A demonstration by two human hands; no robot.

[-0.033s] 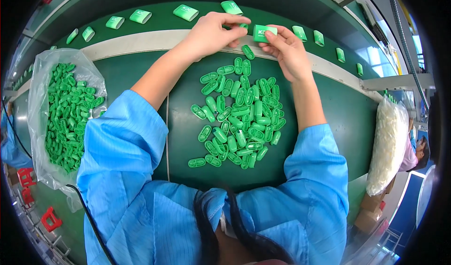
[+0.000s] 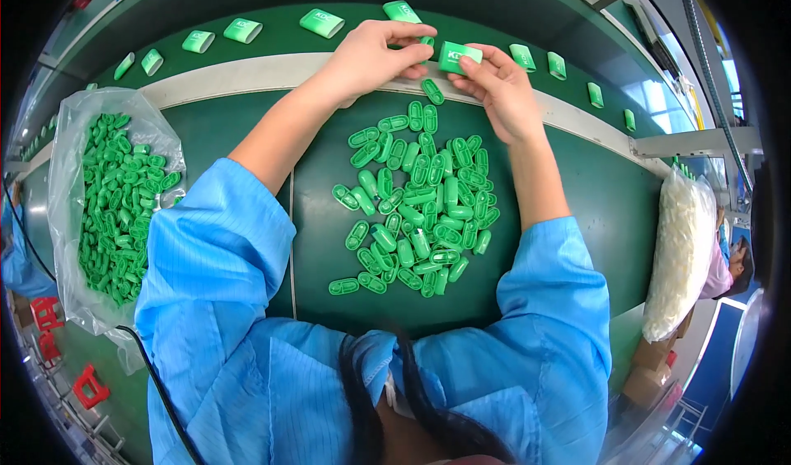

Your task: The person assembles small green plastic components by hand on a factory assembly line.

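My right hand (image 2: 497, 82) holds a small flat green case (image 2: 456, 56) with white print, thumb in front and fingers behind. Just left of it is my left hand (image 2: 381, 56), thumb and forefinger pinched on a small green oval cap (image 2: 427, 42), mostly hidden by the fingers. The case and cap are apart. Both hands are over the pale rail at the far edge of the work surface. A single loose cap (image 2: 432, 92) lies just below the hands. Nearer to me spreads a pile of the same green oval caps (image 2: 422, 197), some hollow side up.
Past the rail (image 2: 239, 74), several green cases (image 2: 322, 23) stand spaced along a green belt (image 2: 284, 22). A clear plastic bag (image 2: 66, 168) full of green caps sits at left, and a bag of whitish pieces (image 2: 680, 251) at right. Red stools (image 2: 89, 387) stand at lower left.
The case in my right hand has tilted slightly and moved a little left. Otherwise the picture has only shifted slightly.
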